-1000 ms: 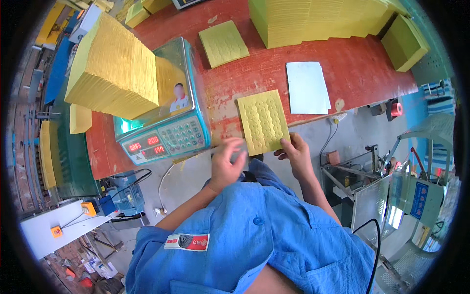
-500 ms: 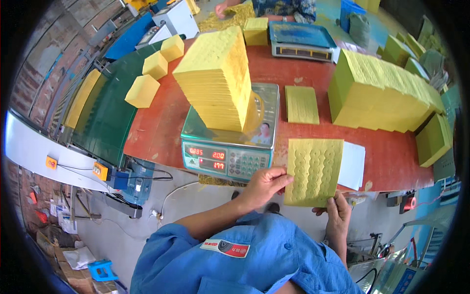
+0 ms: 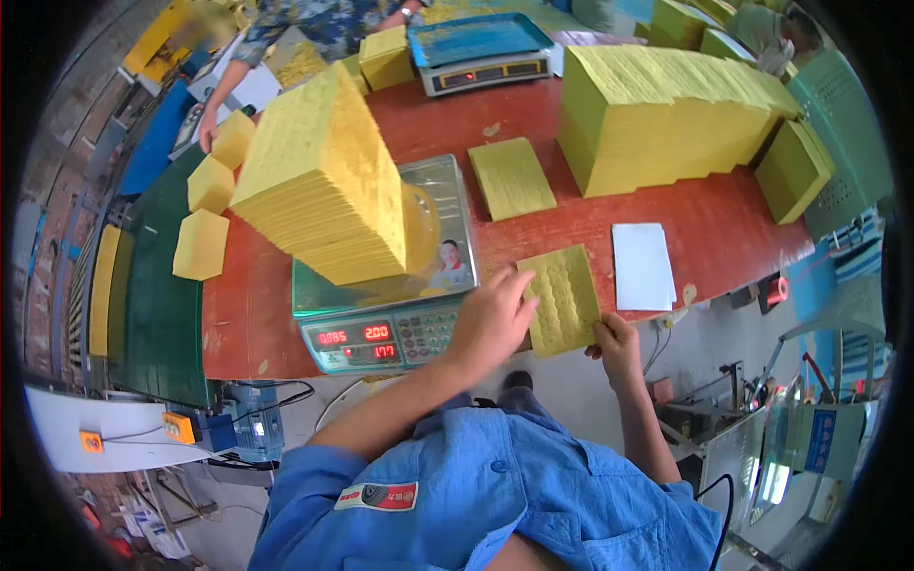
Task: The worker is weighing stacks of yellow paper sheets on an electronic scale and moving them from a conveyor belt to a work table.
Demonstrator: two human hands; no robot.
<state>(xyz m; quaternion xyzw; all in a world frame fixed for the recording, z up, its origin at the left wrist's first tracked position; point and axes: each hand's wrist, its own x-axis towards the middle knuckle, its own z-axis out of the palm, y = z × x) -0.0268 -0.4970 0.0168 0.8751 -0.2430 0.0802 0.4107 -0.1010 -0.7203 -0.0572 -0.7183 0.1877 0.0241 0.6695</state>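
A yellow paper sheet (image 3: 564,309) stamped with rows of round coin shapes is held up at the table's front edge. My right hand (image 3: 617,344) pinches its lower right corner. At the sheet's left edge is my left hand (image 3: 490,324), open with fingers apart; whether it touches the paper I cannot tell. Left of it, a digital scale (image 3: 381,338) with lit red figures carries a tall stack of yellow paper (image 3: 324,190) and a roll of clear yellowish tape (image 3: 421,228). A low pile of the same paper (image 3: 512,179) lies on the red table behind my hands.
White papers (image 3: 645,266) lie right of the sheet. Behind stand a long row of yellow paper stacks (image 3: 666,119) and a second scale with a blue tray (image 3: 481,43). Yellow blocks (image 3: 201,246) line the left, beside a green conveyor belt (image 3: 157,305). Another person's hand (image 3: 208,128) is there.
My view has shifted to the right. My left fingers have opened from their pinch on the sheet, which now tilts. The other person has reached toward the yellow blocks.
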